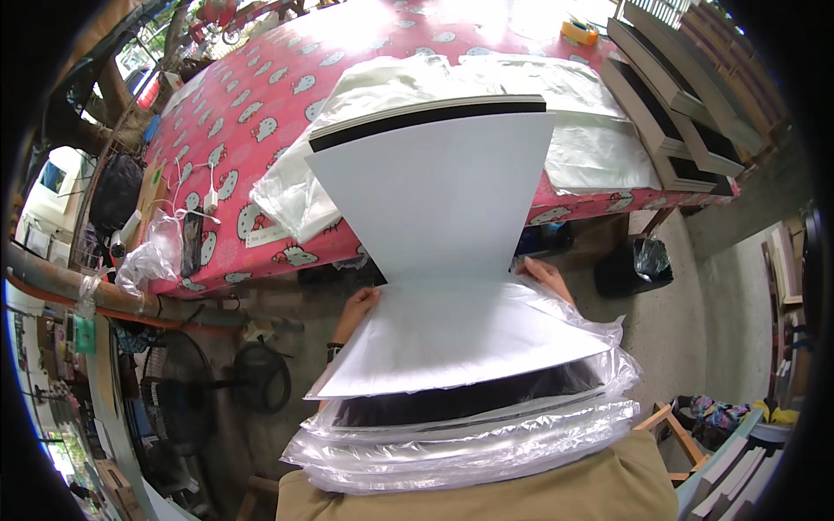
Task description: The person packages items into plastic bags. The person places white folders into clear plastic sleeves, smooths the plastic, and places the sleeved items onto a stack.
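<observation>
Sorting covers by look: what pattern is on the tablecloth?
The tablecloth is pinkish red with repeated white cartoon cat faces, clearest in the head view.

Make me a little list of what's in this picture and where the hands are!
Left hand: on the left edge of the white board
Right hand: on the board's right edge
Board: tilted up, leaning on the table
Lap: stack of plastic-wrapped boards
Table cover: pink with cartoon cats
Far corner: yellow tape roll
</observation>
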Tool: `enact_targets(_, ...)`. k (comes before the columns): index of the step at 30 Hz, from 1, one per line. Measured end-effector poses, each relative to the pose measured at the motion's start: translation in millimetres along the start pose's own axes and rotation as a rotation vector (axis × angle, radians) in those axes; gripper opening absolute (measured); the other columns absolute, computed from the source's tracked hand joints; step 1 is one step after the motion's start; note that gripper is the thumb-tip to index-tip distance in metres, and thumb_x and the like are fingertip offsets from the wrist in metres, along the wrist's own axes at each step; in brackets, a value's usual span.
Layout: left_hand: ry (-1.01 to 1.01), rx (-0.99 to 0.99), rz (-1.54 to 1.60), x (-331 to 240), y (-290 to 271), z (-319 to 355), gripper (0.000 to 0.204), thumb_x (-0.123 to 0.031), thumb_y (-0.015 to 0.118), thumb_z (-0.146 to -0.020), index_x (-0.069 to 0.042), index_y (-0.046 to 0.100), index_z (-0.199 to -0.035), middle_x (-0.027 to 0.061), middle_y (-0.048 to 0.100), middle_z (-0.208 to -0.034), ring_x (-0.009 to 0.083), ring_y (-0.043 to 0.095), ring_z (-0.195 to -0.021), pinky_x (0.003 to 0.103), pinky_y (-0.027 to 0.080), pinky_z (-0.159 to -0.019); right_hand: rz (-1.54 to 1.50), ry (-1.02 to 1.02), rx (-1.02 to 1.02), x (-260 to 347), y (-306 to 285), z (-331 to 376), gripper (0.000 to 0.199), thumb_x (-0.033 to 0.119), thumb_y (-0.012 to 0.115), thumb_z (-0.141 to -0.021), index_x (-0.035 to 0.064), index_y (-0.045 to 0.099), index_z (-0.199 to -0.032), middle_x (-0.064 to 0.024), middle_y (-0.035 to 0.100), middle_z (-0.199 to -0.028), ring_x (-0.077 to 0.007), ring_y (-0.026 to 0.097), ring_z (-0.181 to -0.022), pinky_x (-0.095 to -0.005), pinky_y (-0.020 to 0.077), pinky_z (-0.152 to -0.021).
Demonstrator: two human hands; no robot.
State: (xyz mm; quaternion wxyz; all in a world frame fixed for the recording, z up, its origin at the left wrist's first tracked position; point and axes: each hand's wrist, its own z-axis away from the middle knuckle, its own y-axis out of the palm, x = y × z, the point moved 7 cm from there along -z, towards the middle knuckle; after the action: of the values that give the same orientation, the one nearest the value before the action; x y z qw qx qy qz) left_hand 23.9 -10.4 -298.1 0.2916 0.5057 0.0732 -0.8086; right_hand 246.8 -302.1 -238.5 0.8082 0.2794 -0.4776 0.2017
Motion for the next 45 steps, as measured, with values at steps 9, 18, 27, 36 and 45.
enact_targets(9, 0.056, -0.055, 0.055, -4.2, 5.3, 3.5, 0.021, -0.024, 0.056, -0.082, -0.004, 0.056, -0.088, -0.0018, 0.054, -0.072, 0.0038, 0.047, -0.059, 0.020, 0.039, -0.054, -0.187, 0.089, 0.287, 41.9, 23.4, 35.8, 0.023, 0.016, 0.060, -0.079, -0.0025, 0.054, -0.092, -0.0075, 0.056, -0.088, -0.0099, 0.053, -0.073, -0.0243, 0.0446, -0.067)
enact_targets(18, 0.022, -0.055, -0.078, -4.5, 3.2, 1.2, 0.030, -0.036, 0.050, -0.085, -0.007, 0.057, -0.085, -0.0062, 0.049, -0.075, 0.0026, 0.041, -0.067, 0.017, 0.035, -0.060, 0.212, 0.100, 0.393, 43.3, 23.6, 31.9, 0.017, 0.013, 0.063, -0.076, -0.0015, 0.056, -0.083, -0.0001, 0.055, -0.070, -0.0068, 0.050, -0.062, -0.0191, 0.0399, -0.057)
enact_targets(27, -0.260, -0.192, 0.248, 37.3, 2.9, -18.2, 0.033, -0.039, 0.052, -0.082, -0.007, 0.058, -0.079, 0.0036, 0.053, -0.067, 0.0139, 0.049, -0.065, 0.030, 0.039, -0.053, 0.511, -0.263, -0.184, -48.3, -46.3, -52.7, 0.023, 0.022, 0.049, -0.085, 0.0011, 0.052, -0.094, -0.0052, 0.056, -0.075, -0.0114, 0.051, -0.066, -0.0259, 0.0408, -0.058)
enact_targets(36, 0.425, -0.296, -0.949, 13.2, -12.4, -60.5, 0.025, -0.028, 0.056, -0.078, -0.004, 0.058, -0.073, 0.0153, 0.055, -0.066, 0.0292, 0.051, -0.064, 0.038, 0.039, -0.053, 1.122, -0.381, -0.482, -43.2, -52.1, -75.2, 0.020, 0.020, 0.047, -0.083, 0.0044, 0.051, -0.096, -0.0173, 0.058, -0.073, -0.0265, 0.055, -0.061, -0.0365, 0.0431, -0.057)
enact_targets(45, 0.564, 0.207, 0.212, -158.8, 49.9, 96.9, 0.048, -0.042, 0.040, -0.085, 0.002, 0.060, -0.090, 0.0177, 0.055, -0.103, 0.0248, 0.049, -0.101, 0.035, 0.035, -0.089, -0.065, -0.492, 1.025, 124.4, 99.4, 93.4, 0.041, 0.030, 0.046, -0.086, -0.0033, 0.054, -0.107, -0.0204, 0.055, -0.105, -0.0278, 0.048, -0.106, -0.0382, 0.0314, -0.093)
